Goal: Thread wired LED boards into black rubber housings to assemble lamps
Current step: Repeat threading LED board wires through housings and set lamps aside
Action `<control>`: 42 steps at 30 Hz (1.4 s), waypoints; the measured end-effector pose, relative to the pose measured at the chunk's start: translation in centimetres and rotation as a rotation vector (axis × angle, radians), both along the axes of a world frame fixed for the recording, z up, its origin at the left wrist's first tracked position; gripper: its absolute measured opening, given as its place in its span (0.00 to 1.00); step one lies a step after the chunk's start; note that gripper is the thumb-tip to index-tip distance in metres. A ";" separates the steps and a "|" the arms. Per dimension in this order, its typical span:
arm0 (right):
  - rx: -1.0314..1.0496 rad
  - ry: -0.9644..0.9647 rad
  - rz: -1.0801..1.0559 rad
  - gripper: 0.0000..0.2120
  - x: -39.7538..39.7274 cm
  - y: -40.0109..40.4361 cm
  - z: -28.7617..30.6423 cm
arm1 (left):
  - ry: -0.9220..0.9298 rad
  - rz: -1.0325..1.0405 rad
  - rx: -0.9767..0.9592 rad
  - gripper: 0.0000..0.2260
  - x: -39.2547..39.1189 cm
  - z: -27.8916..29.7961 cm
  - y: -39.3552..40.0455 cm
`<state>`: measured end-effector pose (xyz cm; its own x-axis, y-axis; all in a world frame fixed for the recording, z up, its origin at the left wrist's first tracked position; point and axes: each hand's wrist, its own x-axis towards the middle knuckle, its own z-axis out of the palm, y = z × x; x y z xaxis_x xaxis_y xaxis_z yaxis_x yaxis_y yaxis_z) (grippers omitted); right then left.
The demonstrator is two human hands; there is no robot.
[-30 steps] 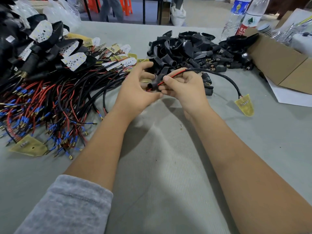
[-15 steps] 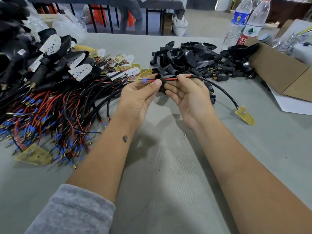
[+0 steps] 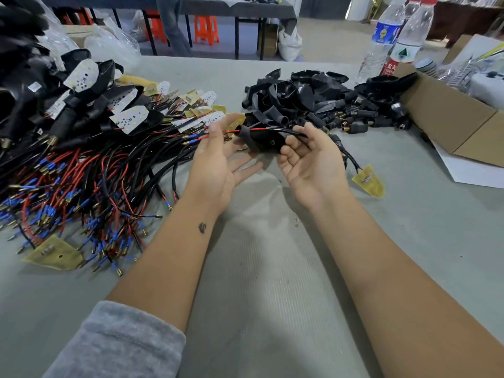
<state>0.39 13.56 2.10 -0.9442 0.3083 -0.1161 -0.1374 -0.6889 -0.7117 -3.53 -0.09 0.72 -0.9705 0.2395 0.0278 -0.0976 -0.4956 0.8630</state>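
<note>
Wire (image 3: 272,129) partly hidden inside housing (image 3: 261,141)

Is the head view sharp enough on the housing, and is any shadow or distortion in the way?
Head view: housing and both hands sharp, evenly lit; soft forearm shadows fall on the table, clear of the work; wide-angle bending tilts the bottles at the edge.

Black housing (image 3: 263,139) threaded on wires (image 3: 215,133)
</note>
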 end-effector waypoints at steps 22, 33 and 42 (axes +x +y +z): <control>0.685 -0.048 0.124 0.09 0.5 -1.1 -0.2 | 0.055 0.164 0.038 0.08 -0.4 0.0 0.0; 1.124 -0.212 -0.301 0.11 -0.3 0.5 -1.6 | -0.046 0.323 0.089 0.07 -1.0 0.0 -1.0; 0.905 -0.176 -0.288 0.08 -0.2 -0.2 -1.4 | -0.056 0.392 0.037 0.07 -0.8 0.0 -0.8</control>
<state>0.16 13.36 0.72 -0.8101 0.5676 0.1470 -0.0562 0.1743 -0.9831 -4.37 -0.93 0.75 -0.9883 -0.1499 -0.0266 0.0586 -0.5354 0.8426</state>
